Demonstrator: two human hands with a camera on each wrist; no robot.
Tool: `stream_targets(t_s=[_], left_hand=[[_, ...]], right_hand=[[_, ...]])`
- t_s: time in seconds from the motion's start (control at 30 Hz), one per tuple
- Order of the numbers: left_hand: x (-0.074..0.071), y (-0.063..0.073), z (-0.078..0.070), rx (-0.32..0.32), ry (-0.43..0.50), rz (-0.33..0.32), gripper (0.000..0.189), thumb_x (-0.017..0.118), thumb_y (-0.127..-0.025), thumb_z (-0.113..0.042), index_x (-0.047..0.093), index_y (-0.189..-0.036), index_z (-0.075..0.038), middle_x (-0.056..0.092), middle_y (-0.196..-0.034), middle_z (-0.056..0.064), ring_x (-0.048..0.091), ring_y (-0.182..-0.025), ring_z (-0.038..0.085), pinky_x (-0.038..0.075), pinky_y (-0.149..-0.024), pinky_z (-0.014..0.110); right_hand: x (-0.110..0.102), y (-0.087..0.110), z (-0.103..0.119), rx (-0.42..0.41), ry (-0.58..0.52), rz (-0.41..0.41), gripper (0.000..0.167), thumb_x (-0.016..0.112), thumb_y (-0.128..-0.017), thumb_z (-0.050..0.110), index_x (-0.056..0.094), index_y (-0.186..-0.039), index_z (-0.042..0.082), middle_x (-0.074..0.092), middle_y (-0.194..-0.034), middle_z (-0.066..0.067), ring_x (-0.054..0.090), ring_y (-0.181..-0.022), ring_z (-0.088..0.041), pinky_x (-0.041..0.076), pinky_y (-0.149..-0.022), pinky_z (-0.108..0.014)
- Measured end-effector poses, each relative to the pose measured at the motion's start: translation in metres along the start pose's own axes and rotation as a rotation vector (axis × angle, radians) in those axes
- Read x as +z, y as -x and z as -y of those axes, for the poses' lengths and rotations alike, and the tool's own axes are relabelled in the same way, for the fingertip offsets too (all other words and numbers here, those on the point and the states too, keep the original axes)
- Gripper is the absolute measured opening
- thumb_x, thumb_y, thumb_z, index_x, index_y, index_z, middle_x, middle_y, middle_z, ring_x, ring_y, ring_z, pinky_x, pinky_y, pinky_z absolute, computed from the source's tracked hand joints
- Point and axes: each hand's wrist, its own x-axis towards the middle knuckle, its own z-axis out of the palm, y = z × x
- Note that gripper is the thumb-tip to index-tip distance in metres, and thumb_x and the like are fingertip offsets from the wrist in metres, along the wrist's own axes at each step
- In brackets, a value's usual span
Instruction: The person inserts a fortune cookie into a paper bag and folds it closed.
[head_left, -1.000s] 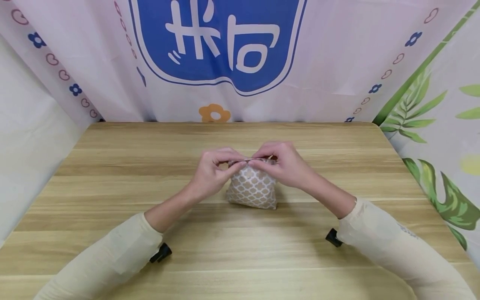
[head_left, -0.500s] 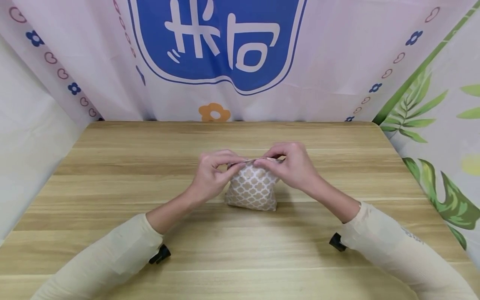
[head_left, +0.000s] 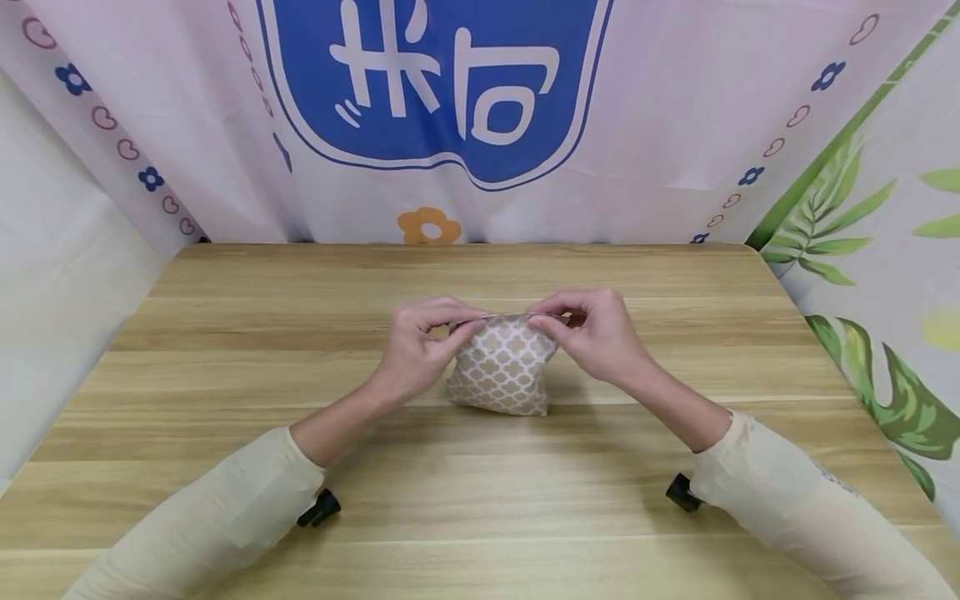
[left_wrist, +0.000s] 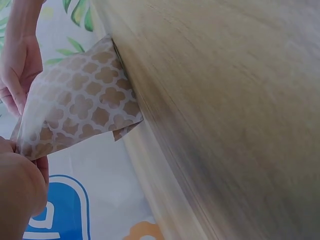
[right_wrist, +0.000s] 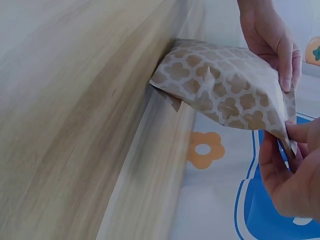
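Note:
A small bag in tan with a white lattice pattern stands upright on the table, its body bulging. My left hand pinches the left part of its top edge between thumb and fingers. At the right part of that edge, my right hand pinches it the same way. The top edge is stretched fairly straight between the two hands. In the right wrist view the bag shows a flat folded rim along its top, with my right hand at one end. What is inside the bag is hidden.
The wood-grain table runs back to a white curtain with a blue emblem. A leaf-print cloth hangs at the right. Black wrist devices sit under both sleeves.
My right hand has slid to the right along the bag's top edge, away from the left hand. More of the edge shows between them. The left hand has hardly moved.

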Motion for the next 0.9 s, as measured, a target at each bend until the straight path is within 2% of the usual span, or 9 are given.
stream_targets(t_s=[0.23, 0.33, 0.47, 0.63, 0.9], left_hand=[[0.0002, -0.0005, 0.0001, -0.01, -0.007, -0.005, 0.01, 0.077, -0.085, 0.012, 0.081, -0.092, 0.005, 0.078, -0.088, 0.016, 0.061, -0.066, 0.013, 0.046, -0.057, 0.016], [-0.0003, -0.0016, 0.0001, -0.029, -0.004, 0.002, 0.01, 0.077, -0.086, 0.012, 0.081, -0.092, 0.005, 0.078, -0.088, 0.015, 0.06, -0.066, 0.013, 0.046, -0.057, 0.018], [-0.0013, -0.002, 0.0008, -0.07, 0.007, 0.005, 0.01, 0.076, -0.087, 0.013, 0.08, -0.091, 0.006, 0.078, -0.087, 0.015, 0.058, -0.065, 0.013, 0.045, -0.056, 0.02], [-0.002, -0.0025, 0.001, -0.105, 0.003, 0.008, 0.009, 0.075, -0.087, 0.013, 0.08, -0.091, 0.006, 0.077, -0.088, 0.016, 0.058, -0.065, 0.012, 0.045, -0.058, 0.019], [-0.0035, -0.005, 0.0002, -0.138, 0.008, 0.026, 0.008, 0.075, -0.088, 0.012, 0.08, -0.092, 0.007, 0.077, -0.088, 0.017, 0.06, -0.065, 0.012, 0.048, -0.058, 0.018]], right_hand=[[-0.0008, 0.0022, 0.0018, -0.021, 0.096, -0.069, 0.006, 0.083, -0.088, 0.004, 0.08, -0.087, -0.001, 0.077, -0.08, -0.01, 0.067, -0.059, -0.018, 0.055, -0.053, -0.021], [-0.002, 0.0022, 0.0003, -0.006, 0.078, -0.051, 0.005, 0.079, -0.09, 0.002, 0.079, -0.09, -0.003, 0.077, -0.082, -0.013, 0.067, -0.061, -0.02, 0.054, -0.053, -0.021], [-0.005, 0.0022, -0.0034, 0.045, -0.003, -0.01, 0.007, 0.073, -0.092, -0.007, 0.077, -0.097, -0.008, 0.076, -0.091, -0.02, 0.068, -0.066, -0.024, 0.054, -0.055, -0.02], [-0.0082, 0.0023, -0.007, 0.097, -0.074, 0.02, 0.014, 0.067, -0.093, -0.012, 0.075, -0.105, -0.011, 0.075, -0.098, -0.024, 0.068, -0.07, -0.02, 0.056, -0.06, -0.019], [-0.0088, -0.0003, -0.0073, 0.058, -0.013, 0.058, 0.015, 0.072, -0.093, -0.003, 0.077, -0.106, -0.006, 0.077, -0.099, -0.017, 0.068, -0.072, -0.021, 0.057, -0.06, -0.024]])
